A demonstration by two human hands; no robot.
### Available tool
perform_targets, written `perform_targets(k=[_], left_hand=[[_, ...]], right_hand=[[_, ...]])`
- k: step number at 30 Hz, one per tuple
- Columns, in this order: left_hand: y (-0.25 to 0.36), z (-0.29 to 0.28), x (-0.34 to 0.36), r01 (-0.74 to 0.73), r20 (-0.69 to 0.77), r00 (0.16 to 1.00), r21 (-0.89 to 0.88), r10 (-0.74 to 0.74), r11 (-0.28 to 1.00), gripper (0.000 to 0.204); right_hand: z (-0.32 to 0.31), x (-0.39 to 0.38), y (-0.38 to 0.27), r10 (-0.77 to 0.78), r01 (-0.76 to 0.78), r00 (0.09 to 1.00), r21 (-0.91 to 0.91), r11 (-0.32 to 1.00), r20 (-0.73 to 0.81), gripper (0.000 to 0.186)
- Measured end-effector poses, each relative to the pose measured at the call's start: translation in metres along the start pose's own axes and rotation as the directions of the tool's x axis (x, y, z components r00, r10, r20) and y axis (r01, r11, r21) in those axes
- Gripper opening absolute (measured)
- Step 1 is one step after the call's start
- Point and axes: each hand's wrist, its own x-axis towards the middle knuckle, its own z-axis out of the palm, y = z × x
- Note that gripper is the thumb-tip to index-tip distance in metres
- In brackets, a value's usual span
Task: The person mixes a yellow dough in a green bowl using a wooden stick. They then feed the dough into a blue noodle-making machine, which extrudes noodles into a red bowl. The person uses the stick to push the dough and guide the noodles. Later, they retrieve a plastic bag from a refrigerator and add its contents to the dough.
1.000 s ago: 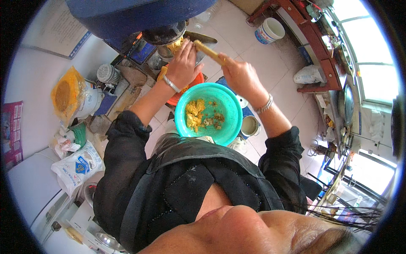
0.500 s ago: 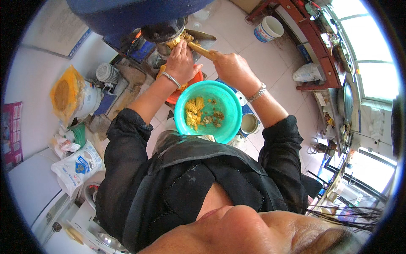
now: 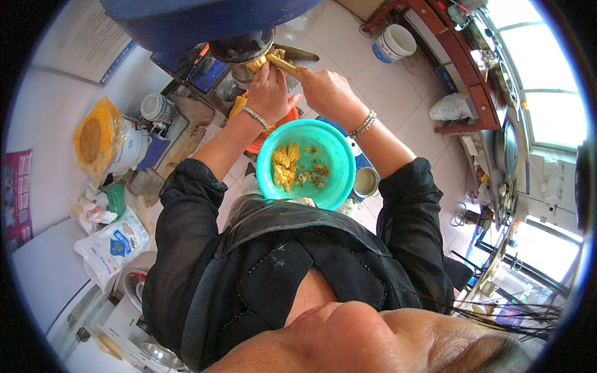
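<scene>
Right hand [image 3: 324, 93] closed around a pale wooden stick [image 3: 283, 64]. The stick's long axis runs up-left from the fist, its far tip in the yellow mash at the dark metal mouth of the machine [image 3: 241, 45].

Left hand [image 3: 268, 92] lies just beside it, fingers curled against the machine's mouth; whether it grips anything, cannot tell. A bangle sits on that wrist.

Turquoise bowl [image 3: 333, 180] sits below both hands, near the person's chest, with yellow lumps toward its left side. An orange basin [image 3: 281, 127] shows just behind the bowl's far rim.
</scene>
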Motion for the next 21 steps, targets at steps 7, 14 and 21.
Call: perform_targets(k=[7, 14, 21], left_hand=[[0.002, 0.0, 0.003, 0.015, 0.038, 0.999, -0.003, -0.015, 1.0, 0.084], [-0.012, -0.009, -0.005, -0.083, -0.143, 0.988, -0.197, 0.055, 0.977, 0.062], [-0.024, -0.022, -0.036, 0.118, -0.228, 0.956, -0.274, -0.184, 0.954, 0.063]], right_hand=[[0.002, -0.001, 0.001, -0.009, 0.008, 1.0, -0.022, 1.0, -0.009, 0.028], [-0.02, -0.017, 0.008, 0.168, -0.169, 0.986, 0.068, 0.983, 0.016, 0.03], [0.002, 0.009, 0.005, 0.099, -0.101, 0.995, 0.054, 0.993, 0.033, 0.029]])
